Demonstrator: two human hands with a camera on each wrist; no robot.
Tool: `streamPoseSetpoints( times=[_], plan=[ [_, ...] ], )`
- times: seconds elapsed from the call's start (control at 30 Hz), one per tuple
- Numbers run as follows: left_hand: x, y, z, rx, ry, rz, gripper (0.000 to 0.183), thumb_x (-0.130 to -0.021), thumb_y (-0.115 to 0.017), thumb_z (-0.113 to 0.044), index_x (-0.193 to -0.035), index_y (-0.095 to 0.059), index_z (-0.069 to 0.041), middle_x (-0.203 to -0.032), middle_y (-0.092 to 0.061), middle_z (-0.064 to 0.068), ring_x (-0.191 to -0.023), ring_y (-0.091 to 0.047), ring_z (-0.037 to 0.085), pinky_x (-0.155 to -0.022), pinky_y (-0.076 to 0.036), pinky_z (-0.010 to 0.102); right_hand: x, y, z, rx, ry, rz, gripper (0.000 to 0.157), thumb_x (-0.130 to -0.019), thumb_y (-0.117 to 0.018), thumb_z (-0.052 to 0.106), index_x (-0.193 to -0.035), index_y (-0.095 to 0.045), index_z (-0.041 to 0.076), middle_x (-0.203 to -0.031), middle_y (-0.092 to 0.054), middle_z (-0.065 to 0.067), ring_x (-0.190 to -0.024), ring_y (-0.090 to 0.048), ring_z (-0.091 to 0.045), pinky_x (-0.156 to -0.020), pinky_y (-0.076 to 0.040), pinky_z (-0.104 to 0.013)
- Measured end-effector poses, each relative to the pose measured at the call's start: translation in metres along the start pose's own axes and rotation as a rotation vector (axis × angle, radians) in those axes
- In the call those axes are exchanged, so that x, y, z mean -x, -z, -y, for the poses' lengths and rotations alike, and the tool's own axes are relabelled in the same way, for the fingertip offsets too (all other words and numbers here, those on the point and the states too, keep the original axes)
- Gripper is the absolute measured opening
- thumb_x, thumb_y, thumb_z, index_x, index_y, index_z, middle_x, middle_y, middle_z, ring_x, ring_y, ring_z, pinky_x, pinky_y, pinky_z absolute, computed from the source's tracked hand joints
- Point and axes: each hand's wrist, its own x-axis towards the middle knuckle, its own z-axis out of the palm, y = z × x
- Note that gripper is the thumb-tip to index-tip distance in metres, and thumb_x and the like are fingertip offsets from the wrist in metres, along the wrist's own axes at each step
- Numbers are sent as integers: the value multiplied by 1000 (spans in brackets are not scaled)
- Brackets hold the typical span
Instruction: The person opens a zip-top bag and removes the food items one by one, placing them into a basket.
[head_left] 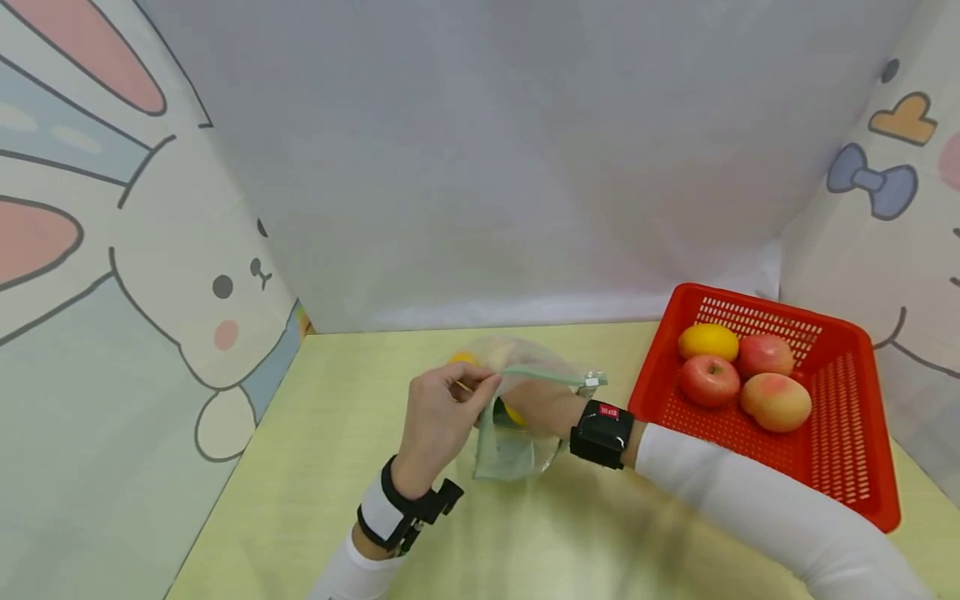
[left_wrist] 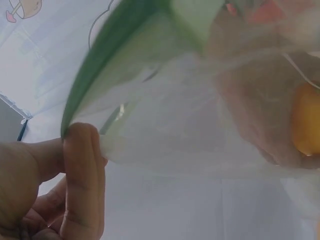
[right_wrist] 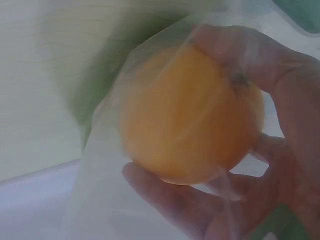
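My left hand [head_left: 447, 415] pinches the green-edged mouth of a clear zip bag [head_left: 510, 458] between thumb and fingers. In the left wrist view the same hand [left_wrist: 82, 185] holds the bag's edge [left_wrist: 87, 80] upright. My right hand [head_left: 540, 406] reaches inside the bag. Seen through the plastic in the right wrist view, its thumb and fingers curl round an orange [right_wrist: 192, 117]. Part of an orange [left_wrist: 307, 120] also shows by that hand in the left wrist view. Bits of yellow-orange fruit [head_left: 462, 358] show at the bag in the head view.
To the right stands a red plastic basket [head_left: 885, 467]. It holds a lemon [head_left: 708, 342], two red apples [head_left: 708, 381] and a peach [head_left: 776, 402]. The pale yellow tabletop [head_left: 352, 392] meets a grey back wall [head_left: 480, 167], with cartoon-printed sheets at both sides.
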Motion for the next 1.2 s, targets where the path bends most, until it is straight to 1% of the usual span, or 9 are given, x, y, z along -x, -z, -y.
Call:
streamPoseSetpoints(
  times=[0.1,0.17,0.27,0.47,0.67,0.8,0.87,1.03,1.2],
  plan=[
    [0,1,0,-5,-1,-3,5,-93,-81,-10,-94,-83,-6,-84,-78,10,-53,-63,8,-48,-56,24,5,7,3,54,40,-29,31,-89,-83,18,-116,-69,12,-87,-66,3,-74,-54,-11,-67,-47,-21],
    [0,1,0,-3,0,-5,5,-93,-81,-10,-94,-82,-6,-84,-78,10,-53,-63,8,-49,-56,24,11,16,7,46,64,-53,26,-89,-82,16,-110,-69,11,-87,-66,1,-74,-56,-12,-65,-48,-21],
    [0,1,1,0,4,-6,5,-93,-81,-10,-94,-82,-5,-83,-77,11,-54,-63,8,-49,-57,24,23,30,11,43,88,-109,30,-87,-85,19,-110,-68,11,-91,-68,-2,-80,-60,-17,-68,-53,-24],
    [-1,3,1,-2,-5,-17,7,-93,-81,-11,-93,-82,-4,-83,-77,12,-52,-62,8,-49,-57,23,52,55,12,-173,107,-96,55,-82,-91,23,-128,-62,14,-122,-66,-11,-101,-65,-27,-67,-62,-31],
    [0,5,1,-7,-19,-21,7,-93,-81,-12,-93,-82,-6,-83,-77,11,-52,-62,8,-49,-57,22,84,70,-3,-415,131,-104,65,-79,-94,22,-134,-60,18,-138,-62,-10,-111,-65,-27,-87,-65,-43],
    [0,5,1,-14,-15,-23,7,-93,-81,-12,-93,-82,-6,-82,-77,11,-51,-61,7,-49,-56,22,106,79,-17,-586,127,-104,65,-80,-93,26,-136,-60,23,-141,-61,-4,-107,-65,-19,-91,-64,-38],
    [0,5,1,-17,-12,-26,7,-93,-81,-12,-92,-82,-6,-82,-77,11,-51,-61,7,-48,-55,23,117,84,-24,-632,126,-110,65,-81,-93,27,-137,-60,25,-141,-60,0,-105,-65,-15,-91,-64,-32],
    [0,4,1,-31,-18,-33,6,-93,-81,-12,-92,-82,-5,-81,-77,11,-51,-61,7,-47,-55,23,141,92,-46,-630,89,-157,65,-80,-94,33,-135,-59,30,-139,-60,4,-107,-65,-13,-88,-62,-29],
    [-1,5,0,-31,-25,-35,6,-93,-81,-10,-92,-82,-5,-81,-77,12,-52,-61,6,-47,-55,23,157,93,-73,-550,-45,-145,67,-75,-96,40,-131,-60,34,-134,-64,10,-109,-60,-12,-85,-57,-31]
  ],
)
